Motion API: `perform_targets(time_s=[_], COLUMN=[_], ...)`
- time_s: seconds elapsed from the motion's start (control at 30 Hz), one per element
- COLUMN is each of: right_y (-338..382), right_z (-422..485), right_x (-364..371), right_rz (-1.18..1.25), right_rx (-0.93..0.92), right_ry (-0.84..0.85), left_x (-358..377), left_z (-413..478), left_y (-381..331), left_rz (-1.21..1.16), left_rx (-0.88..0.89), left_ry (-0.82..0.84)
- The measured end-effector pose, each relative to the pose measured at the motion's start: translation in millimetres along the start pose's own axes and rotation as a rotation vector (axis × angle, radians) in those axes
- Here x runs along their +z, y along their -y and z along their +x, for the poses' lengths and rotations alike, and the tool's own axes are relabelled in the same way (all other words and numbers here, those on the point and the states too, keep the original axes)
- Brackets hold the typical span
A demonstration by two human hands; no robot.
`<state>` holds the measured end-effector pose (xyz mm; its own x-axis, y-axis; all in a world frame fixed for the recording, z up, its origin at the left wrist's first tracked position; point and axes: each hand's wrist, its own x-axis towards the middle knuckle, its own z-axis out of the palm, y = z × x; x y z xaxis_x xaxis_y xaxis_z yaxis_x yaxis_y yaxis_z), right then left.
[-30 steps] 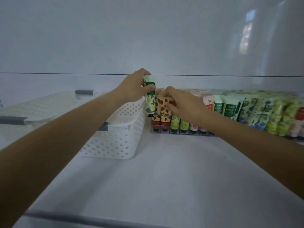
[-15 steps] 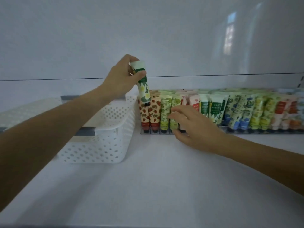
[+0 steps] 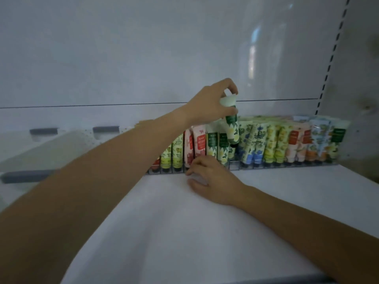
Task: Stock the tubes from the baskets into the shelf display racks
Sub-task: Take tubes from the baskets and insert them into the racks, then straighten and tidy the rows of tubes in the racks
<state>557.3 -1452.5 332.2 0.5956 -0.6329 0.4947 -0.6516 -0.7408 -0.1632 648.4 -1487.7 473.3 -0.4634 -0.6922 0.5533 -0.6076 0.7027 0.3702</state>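
At the far left a white plastic basket [image 3: 47,148] with a perforated wall and grey handles [image 3: 26,176] sits on the shelf [image 3: 205,232], soft with blur and partly hidden by the left forearm that crosses in front of it. The shelf itself is smooth, matte white. A low clear rack [image 3: 234,168] with thin dividers runs along its back, packed with a row of tubes [image 3: 272,144] standing cap-down, glossy and flat-crimped at the top, printed in red, lime, pink, green, blue and orange. The forearm covers the rack's left end. The left hand [image 3: 209,101] pinches the pale crimped end of a tube [image 3: 231,128] with a dark green band, white flowers and a dark cap. It hangs nearly upright, cap down, above an open slot between the green-labelled tubes and the blue-flowered ones. The right hand [image 3: 213,181] rests on the shelf against the rack's front, fingers curled at the pink tubes; whether they grip anything cannot be told. At the right edge rises a slotted metal upright [image 3: 332,52].
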Motion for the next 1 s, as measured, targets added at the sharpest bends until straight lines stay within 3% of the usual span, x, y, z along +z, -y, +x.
perform_targets(time_s=[0.63, 0.8, 1.0], right_y=[0.5, -2.8, -0.2], right_z=[-2.0, -1.1, 0.7], right_x=[-1.9, -2.0, -8.2], right_rz=[0.059, 0.063, 0.06], right_rx=[0.025, -0.017, -0.071], right_ry=[0.026, -0.026, -0.164], left_x=[64.9, 38.7, -32.3], left_z=[13.0, 7.5, -16.0], left_y=[15.0, 19.4, 56.4], left_rz=[0.507, 0.408, 0.503], left_rx=[0.08, 0.043, -0.049], left_ry=[0.148, 0.088, 0.056])
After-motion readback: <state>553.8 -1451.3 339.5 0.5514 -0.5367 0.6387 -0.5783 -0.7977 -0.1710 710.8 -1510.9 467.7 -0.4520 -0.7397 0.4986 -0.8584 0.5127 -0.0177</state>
